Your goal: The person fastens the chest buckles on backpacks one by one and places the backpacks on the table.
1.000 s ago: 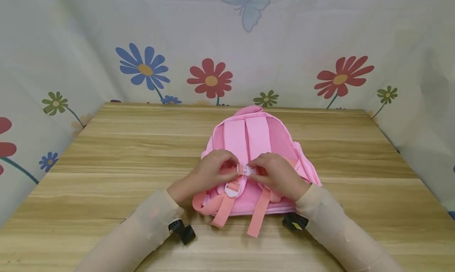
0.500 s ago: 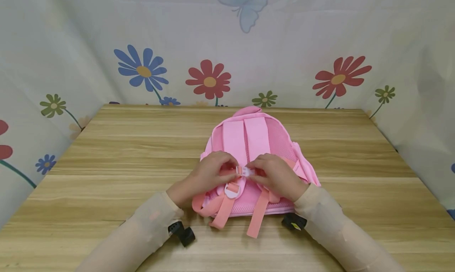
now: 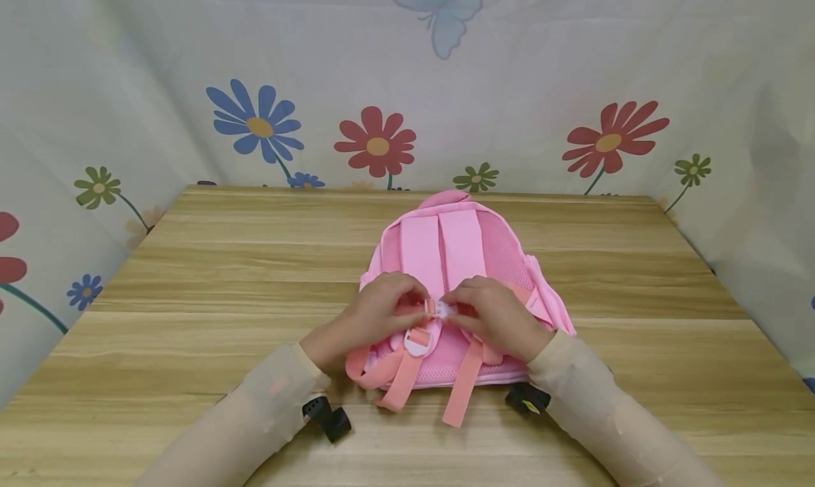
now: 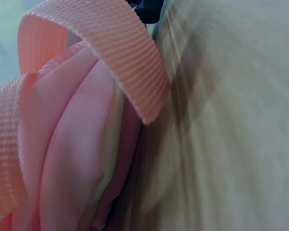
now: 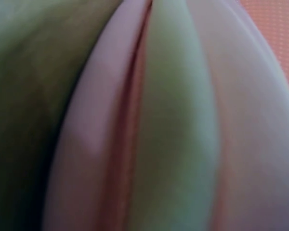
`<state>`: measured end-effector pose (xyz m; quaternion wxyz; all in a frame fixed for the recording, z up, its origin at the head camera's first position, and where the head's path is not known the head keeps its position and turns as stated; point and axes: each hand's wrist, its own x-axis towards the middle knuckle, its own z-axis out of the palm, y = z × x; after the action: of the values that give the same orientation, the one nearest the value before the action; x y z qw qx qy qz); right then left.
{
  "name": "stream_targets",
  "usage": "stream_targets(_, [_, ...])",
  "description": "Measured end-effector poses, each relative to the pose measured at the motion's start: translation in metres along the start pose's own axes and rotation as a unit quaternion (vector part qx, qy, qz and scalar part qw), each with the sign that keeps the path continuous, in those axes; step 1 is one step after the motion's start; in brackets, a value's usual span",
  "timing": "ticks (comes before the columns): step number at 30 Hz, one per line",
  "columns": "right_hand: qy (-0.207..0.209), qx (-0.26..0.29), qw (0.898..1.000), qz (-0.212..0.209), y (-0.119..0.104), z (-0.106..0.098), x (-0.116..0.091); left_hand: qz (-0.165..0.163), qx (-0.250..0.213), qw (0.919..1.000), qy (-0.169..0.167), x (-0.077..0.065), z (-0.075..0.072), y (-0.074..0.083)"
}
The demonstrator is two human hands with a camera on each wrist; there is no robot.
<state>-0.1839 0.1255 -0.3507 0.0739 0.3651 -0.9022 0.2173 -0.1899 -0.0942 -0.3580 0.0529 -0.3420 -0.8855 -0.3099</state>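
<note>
A pink backpack lies on the table with its straps and mesh back panel facing up. Over its middle, both hands meet at a small white plastic buckle on coral webbing. My left hand pinches the buckle's left end, by the webbing. From the other side my right hand pinches its right end between thumb and fingers. Whether the two halves are fully joined cannot be told. A white strap adjuster sits just below the left hand. Neither wrist view includes fingers; they show webbing and pink fabric up close.
Loose webbing ends hang over the backpack's near edge onto the wooden table. Black wrist devices sit below both wrists. A flower-printed curtain encloses the back and sides.
Both hands keep their pinch on the buckle and stay almost in the same place. Only a very slight shift of the head view shows.
</note>
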Motion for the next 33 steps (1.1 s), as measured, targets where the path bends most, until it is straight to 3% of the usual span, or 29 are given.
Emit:
stream_targets(11, [-0.013, 0.015, 1.0, 0.009, -0.0013, 0.0006, -0.0013, -0.006, -0.009, 0.9999, -0.007, 0.0005, 0.0037, -0.0007])
stream_targets(20, [-0.021, 0.025, 0.999, 0.014, -0.002, 0.0015, -0.001, -0.029, -0.005, 0.9994, -0.019, 0.0007, 0.0062, 0.0008])
stream_targets(33, [-0.03, 0.039, 0.998, 0.029, -0.0028, 0.001, -0.0016, -0.014, -0.011, 0.9998, -0.009, 0.0009, 0.0061, 0.0005])
